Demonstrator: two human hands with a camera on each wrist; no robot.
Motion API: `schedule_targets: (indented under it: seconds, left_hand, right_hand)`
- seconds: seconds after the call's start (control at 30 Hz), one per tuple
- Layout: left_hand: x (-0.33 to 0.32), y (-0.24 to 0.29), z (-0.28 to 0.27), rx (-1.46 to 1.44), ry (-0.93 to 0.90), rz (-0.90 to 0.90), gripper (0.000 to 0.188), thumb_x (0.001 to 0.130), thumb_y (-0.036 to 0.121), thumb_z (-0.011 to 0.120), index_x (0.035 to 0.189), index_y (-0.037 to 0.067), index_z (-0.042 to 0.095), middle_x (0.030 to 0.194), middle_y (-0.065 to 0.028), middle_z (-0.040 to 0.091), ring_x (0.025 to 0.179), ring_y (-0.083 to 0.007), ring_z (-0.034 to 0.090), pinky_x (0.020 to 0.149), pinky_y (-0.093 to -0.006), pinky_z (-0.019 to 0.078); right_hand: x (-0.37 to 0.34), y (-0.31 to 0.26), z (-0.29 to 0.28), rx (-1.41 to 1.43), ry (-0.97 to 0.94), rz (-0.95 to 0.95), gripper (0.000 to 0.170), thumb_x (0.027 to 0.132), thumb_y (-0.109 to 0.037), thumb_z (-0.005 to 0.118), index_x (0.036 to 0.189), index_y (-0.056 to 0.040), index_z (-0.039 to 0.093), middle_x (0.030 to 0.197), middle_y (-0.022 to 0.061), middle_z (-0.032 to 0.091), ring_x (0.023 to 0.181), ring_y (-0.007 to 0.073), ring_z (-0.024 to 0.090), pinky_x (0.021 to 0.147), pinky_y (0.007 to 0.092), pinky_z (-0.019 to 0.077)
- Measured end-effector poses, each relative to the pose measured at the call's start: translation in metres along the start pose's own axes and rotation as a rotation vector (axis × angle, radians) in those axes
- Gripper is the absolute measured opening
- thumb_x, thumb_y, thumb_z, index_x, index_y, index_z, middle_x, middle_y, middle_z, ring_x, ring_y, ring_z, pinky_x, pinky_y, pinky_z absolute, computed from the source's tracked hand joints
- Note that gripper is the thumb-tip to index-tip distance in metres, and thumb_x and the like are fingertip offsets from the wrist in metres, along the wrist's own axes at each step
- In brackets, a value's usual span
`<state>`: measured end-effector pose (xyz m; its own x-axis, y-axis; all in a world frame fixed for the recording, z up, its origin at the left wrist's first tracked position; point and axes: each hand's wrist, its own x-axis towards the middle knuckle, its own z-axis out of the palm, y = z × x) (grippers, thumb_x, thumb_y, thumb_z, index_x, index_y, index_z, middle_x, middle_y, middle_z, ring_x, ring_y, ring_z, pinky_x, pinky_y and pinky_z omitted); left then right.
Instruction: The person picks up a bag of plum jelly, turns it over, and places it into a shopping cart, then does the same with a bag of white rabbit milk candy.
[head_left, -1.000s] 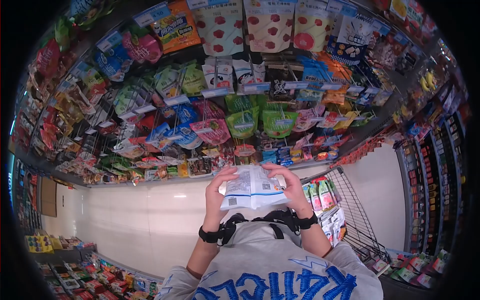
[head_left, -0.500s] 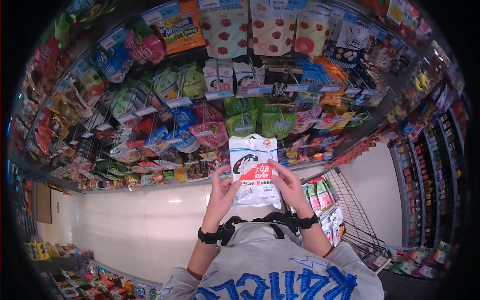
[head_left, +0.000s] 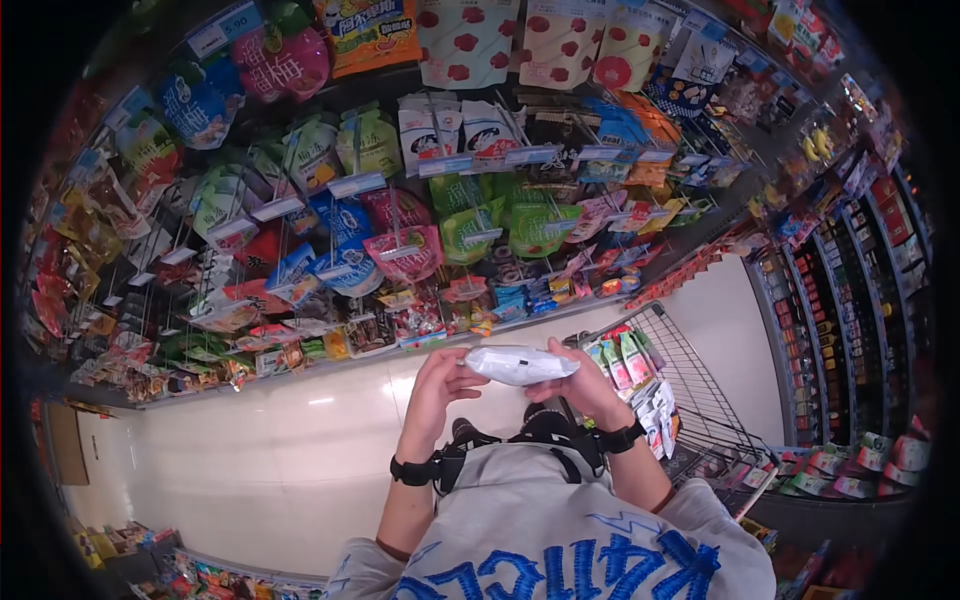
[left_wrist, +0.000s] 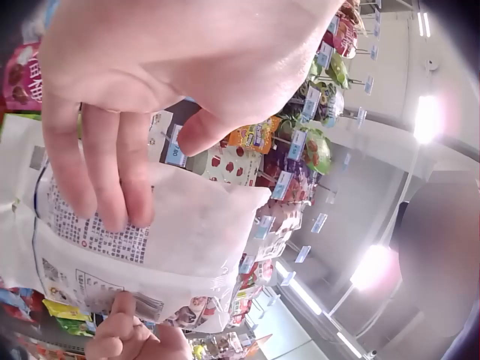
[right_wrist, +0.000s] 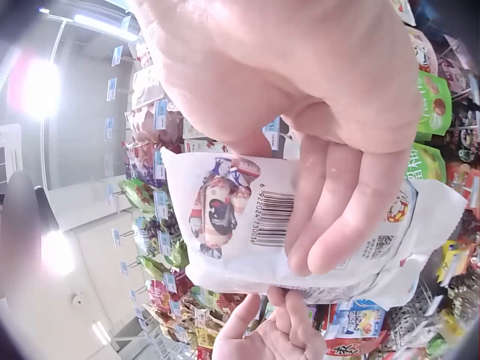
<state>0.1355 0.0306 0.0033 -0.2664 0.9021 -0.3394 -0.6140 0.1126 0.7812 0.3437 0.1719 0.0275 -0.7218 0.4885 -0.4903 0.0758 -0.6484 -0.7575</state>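
Observation:
A white candy bag (head_left: 522,366) is seen nearly edge-on between both hands in the head view. The right hand (head_left: 590,385) grips its right end, and in the right wrist view that hand's fingers (right_wrist: 326,217) lie over the face with the barcode. At the bag's other end is the left hand (head_left: 437,388); the left wrist view shows its straight, relaxed fingers (left_wrist: 112,169) on the printed back of the bag (left_wrist: 195,225), its thumb held apart from the bag.
Hanging snack bags (head_left: 400,255) fill the shelves ahead. A wire shopping cart (head_left: 700,370) stands on the right, with pink and green pouches (head_left: 632,357) and white bags (head_left: 655,415) in it. Pale floor (head_left: 270,460) lies to the left; more shelves (head_left: 830,330) stand at far right.
The bag has turned from its rabbit front facing the head camera to nearly edge-on. The left thumb has come off the bag's front. The shelves have shifted in the head view.

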Motion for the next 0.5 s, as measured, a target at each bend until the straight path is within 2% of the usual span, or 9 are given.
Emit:
schedule_targets:
  seconds: [0.07, 0.17, 0.23, 0.3, 0.33, 0.37, 0.43, 0.47, 0.5]
  left_hand:
    - [0.001, -0.006, -0.009, -0.019, -0.012, -0.039, 0.034, 0.1, 0.03, 0.041, 0.119, 0.003, 0.05, 0.097, -0.0144, 0.066, 0.094, -0.0267, 0.068, 0.078, -0.0351, 0.0527]
    - [0.008, -0.012, -0.013, -0.032, -0.054, -0.092, 0.031, 0.101, 0.03, 0.04, 0.117, 0.005, 0.051, 0.098, -0.0148, 0.068, 0.092, -0.028, 0.069, 0.074, -0.0357, 0.0556]
    - [0.013, -0.016, -0.01, 0.021, -0.073, -0.113, 0.032, 0.101, 0.031, 0.042, 0.117, 0.005, 0.052, 0.101, -0.0147, 0.068, 0.092, -0.0267, 0.069, 0.073, -0.035, 0.056]
    - [0.016, -0.016, -0.004, 0.006, -0.113, -0.143, 0.033, 0.101, 0.034, 0.046, 0.115, 0.005, 0.053, 0.098, -0.0121, 0.066, 0.092, -0.0215, 0.067, 0.076, -0.0319, 0.0538]
    - [0.02, -0.018, -0.003, 0.043, -0.147, -0.157, 0.032, 0.101, 0.035, 0.046, 0.115, 0.006, 0.053, 0.098, -0.0105, 0.065, 0.092, -0.0194, 0.065, 0.075, -0.0309, 0.053]
    - [0.023, -0.019, 0.0, 0.083, -0.181, -0.167, 0.032, 0.101, 0.035, 0.046, 0.116, 0.008, 0.053, 0.099, -0.0089, 0.064, 0.091, -0.0173, 0.064, 0.074, -0.0299, 0.0522]
    - [0.027, -0.02, 0.011, 0.125, -0.217, -0.19, 0.031, 0.101, 0.035, 0.048, 0.118, 0.01, 0.051, 0.1, -0.0076, 0.064, 0.091, -0.0156, 0.062, 0.074, -0.0284, 0.051]
    - [0.029, -0.02, 0.018, 0.155, -0.24, -0.206, 0.03, 0.1, 0.034, 0.05, 0.12, 0.011, 0.05, 0.101, -0.0063, 0.064, 0.09, -0.0139, 0.061, 0.073, -0.027, 0.0497]
    - [0.031, -0.025, 0.025, 0.177, -0.252, -0.214, 0.03, 0.1, 0.034, 0.05, 0.12, 0.011, 0.05, 0.101, -0.0063, 0.064, 0.09, -0.0139, 0.061, 0.073, -0.027, 0.0497]
  right_hand:
    - [-0.002, 0.012, 0.0, 0.032, 0.006, 0.022, 0.06, 0.101, -0.047, 0.042, 0.119, 0.0086, 0.057, 0.093, 0.022, 0.069, 0.077, 0.0252, 0.072, 0.07, 0.0318, 0.0592]
    - [-0.007, 0.024, 0.002, 0.069, 0.08, 0.027, 0.06, 0.101, -0.046, 0.041, 0.118, 0.0092, 0.057, 0.093, 0.0215, 0.069, 0.077, 0.0252, 0.072, 0.071, 0.0316, 0.0592]
    - [-0.016, 0.03, -0.001, 0.111, 0.094, 0.033, 0.052, 0.101, -0.04, 0.045, 0.12, 0.0078, 0.057, 0.096, 0.0201, 0.069, 0.079, 0.0237, 0.071, 0.071, 0.0323, 0.059]
    - [-0.026, 0.031, 0.0, 0.094, 0.171, -0.094, 0.041, 0.1, -0.03, 0.051, 0.121, 0.0055, 0.058, 0.1, 0.0162, 0.069, 0.081, 0.0187, 0.07, 0.072, 0.0306, 0.0579]
    - [-0.026, 0.035, -0.006, 0.096, 0.21, -0.119, 0.041, 0.097, -0.019, 0.057, 0.131, 0.0022, 0.051, 0.101, 0.0113, 0.068, 0.083, 0.0131, 0.066, 0.072, 0.0259, 0.0541]
    - [-0.026, 0.04, -0.015, 0.106, 0.219, -0.131, 0.041, 0.097, -0.019, 0.057, 0.131, 0.0022, 0.051, 0.101, 0.0113, 0.068, 0.083, 0.0131, 0.066, 0.072, 0.0259, 0.0541]
    - [-0.032, 0.045, -0.029, -0.165, 0.354, -0.219, 0.054, 0.094, -0.016, 0.06, 0.142, -0.0012, 0.038, 0.097, 0.0081, 0.067, 0.081, 0.0095, 0.062, 0.07, 0.022, 0.0492]
    - [-0.039, 0.04, -0.037, -0.221, 0.336, -0.186, 0.072, 0.092, -0.011, 0.061, 0.15, -0.0052, 0.019, 0.096, 0.0073, 0.066, 0.081, 0.008, 0.06, 0.069, 0.0207, 0.0466]
    - [-0.043, 0.04, -0.041, -0.2, 0.345, -0.199, 0.072, 0.092, -0.011, 0.061, 0.15, -0.0052, 0.019, 0.096, 0.0073, 0.066, 0.081, 0.008, 0.06, 0.069, 0.0207, 0.0466]
